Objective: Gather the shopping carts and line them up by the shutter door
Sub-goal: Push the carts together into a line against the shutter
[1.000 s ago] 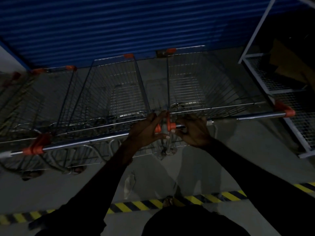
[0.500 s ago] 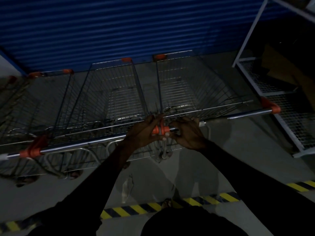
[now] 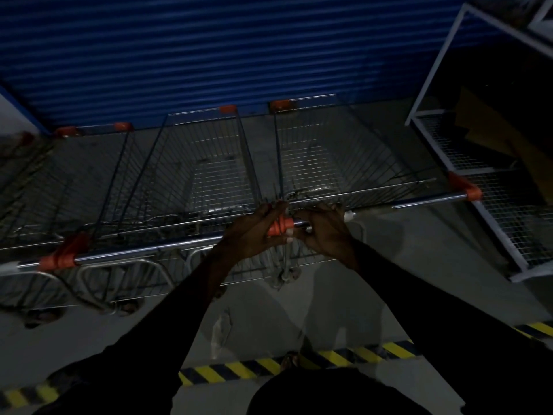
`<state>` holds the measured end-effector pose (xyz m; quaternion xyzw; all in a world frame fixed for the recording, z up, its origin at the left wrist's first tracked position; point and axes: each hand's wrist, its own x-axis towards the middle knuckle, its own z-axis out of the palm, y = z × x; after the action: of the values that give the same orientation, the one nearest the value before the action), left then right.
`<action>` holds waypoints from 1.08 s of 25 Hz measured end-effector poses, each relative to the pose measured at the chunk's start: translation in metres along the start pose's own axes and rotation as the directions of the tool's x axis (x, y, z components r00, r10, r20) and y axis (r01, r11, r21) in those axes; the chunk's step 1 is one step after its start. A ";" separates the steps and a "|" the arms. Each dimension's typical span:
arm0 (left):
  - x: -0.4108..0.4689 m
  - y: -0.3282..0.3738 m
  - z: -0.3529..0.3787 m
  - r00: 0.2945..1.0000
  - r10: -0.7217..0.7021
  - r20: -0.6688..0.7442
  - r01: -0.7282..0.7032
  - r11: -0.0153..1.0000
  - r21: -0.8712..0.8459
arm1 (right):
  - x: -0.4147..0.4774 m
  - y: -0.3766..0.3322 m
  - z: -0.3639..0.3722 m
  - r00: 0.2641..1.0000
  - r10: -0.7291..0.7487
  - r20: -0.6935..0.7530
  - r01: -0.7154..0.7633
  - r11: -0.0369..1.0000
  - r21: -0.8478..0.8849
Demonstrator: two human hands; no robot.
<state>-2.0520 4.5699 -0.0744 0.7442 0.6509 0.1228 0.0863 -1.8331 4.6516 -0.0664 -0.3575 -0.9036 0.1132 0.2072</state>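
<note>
A: Entry, cart positions?

B: The left cart (image 3: 89,181), middle cart (image 3: 209,175) and right cart (image 3: 329,163) are being kept side by side on the floor (image 3: 389,295), fronts near the shutter door (image 3: 209,55).

A: Fingers?

B: The orange end cap (image 3: 279,227) between the middle and right carts is being gripped by the left hand (image 3: 254,232), fingers curled round it. Just beside it, the handle bar (image 3: 425,200) of the right cart is being clasped by the right hand (image 3: 324,232), fingers clamped on it.

A: Surroundings?

B: A white wire rack (image 3: 478,175) is being noted at the floor's right edge, and a yellow-black stripe (image 3: 239,369) along its near edge.
</note>
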 end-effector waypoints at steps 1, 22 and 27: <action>0.000 0.000 0.002 1.000 0.012 -0.009 -0.012 1.000 0.013 | -0.001 0.000 -0.001 1.000 0.003 0.007 -0.003 1.000 0.001; -0.058 0.032 -0.015 0.983 0.058 -0.174 0.000 0.948 0.317 | -0.046 -0.042 -0.026 0.995 0.010 0.103 0.011 0.980 -0.197; -0.131 0.064 -0.022 0.969 -0.050 -0.241 0.132 0.931 0.339 | -0.083 -0.062 -0.042 0.993 -0.061 0.106 0.072 0.991 -0.111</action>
<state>-2.0135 4.4309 -0.0438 0.6974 0.7018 0.0846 -0.1181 -1.7964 4.5524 -0.0317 -0.3322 -0.9294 0.0722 0.1436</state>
